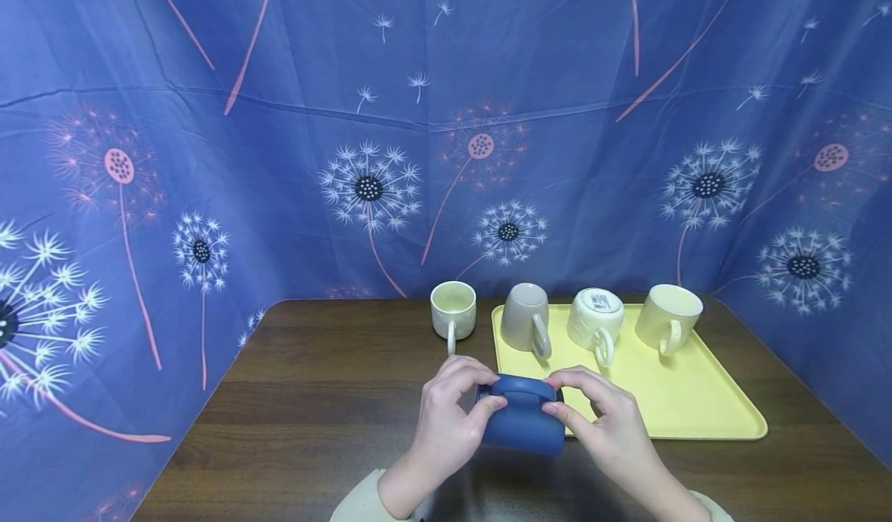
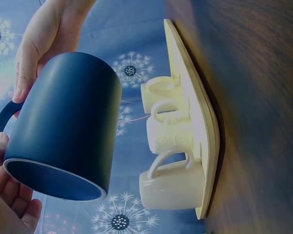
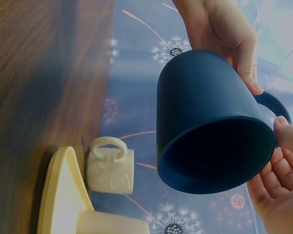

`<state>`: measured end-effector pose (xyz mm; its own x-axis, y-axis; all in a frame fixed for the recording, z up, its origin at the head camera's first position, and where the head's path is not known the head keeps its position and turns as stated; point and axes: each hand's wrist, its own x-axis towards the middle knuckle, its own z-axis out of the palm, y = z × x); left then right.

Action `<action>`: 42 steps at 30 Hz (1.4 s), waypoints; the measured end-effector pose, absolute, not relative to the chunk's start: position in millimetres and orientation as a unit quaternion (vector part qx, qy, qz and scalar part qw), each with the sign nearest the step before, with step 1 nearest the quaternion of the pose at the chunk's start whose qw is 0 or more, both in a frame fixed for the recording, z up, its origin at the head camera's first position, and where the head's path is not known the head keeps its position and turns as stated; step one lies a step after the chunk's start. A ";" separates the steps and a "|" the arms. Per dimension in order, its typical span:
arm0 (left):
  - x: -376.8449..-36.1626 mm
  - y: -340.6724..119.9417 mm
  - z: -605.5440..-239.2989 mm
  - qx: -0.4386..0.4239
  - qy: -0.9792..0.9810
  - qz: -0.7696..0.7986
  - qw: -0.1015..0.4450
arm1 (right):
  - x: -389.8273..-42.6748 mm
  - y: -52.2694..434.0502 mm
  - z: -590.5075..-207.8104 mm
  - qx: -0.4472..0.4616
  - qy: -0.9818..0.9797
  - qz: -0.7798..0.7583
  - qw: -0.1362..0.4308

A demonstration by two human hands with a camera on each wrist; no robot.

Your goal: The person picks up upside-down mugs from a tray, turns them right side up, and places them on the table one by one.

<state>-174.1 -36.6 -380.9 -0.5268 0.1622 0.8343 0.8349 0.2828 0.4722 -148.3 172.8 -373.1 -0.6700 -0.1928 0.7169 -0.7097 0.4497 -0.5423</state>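
Note:
Both hands hold a dark blue mug (image 1: 523, 421) on its side just above the wooden table (image 1: 320, 398), its handle on top. My left hand (image 1: 488, 389) grips its left side with curled fingers and the thumb by the handle. My right hand (image 1: 554, 396) pinches its right side by the handle. In the left wrist view the blue mug (image 2: 63, 126) shows its open mouth, with left-hand fingers (image 2: 10, 200) below and the right hand (image 2: 44, 39) above. The right wrist view shows the same mug (image 3: 210, 122), the right hand (image 3: 278, 195) and the left hand (image 3: 224, 34).
A yellow tray (image 1: 697, 406) lies to the right, carrying a grey mug (image 1: 526, 317), a white mug (image 1: 595, 321) turned upside down and a cream mug (image 1: 669, 317). A white embossed mug (image 1: 453, 309) stands left of the tray. Blue dandelion-print cloth walls the table in.

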 end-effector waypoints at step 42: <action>-165.1 -69.8 -360.6 -0.350 -0.803 -0.479 0.061 | -160.8 177.0 -356.6 0.429 -0.787 0.372 0.241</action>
<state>-165.1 -69.8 -360.6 -0.7470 0.5036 0.4340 0.6211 0.2959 0.7257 -160.8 177.0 -356.6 -0.5153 -0.4966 0.6985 -0.8549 0.3548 -0.3784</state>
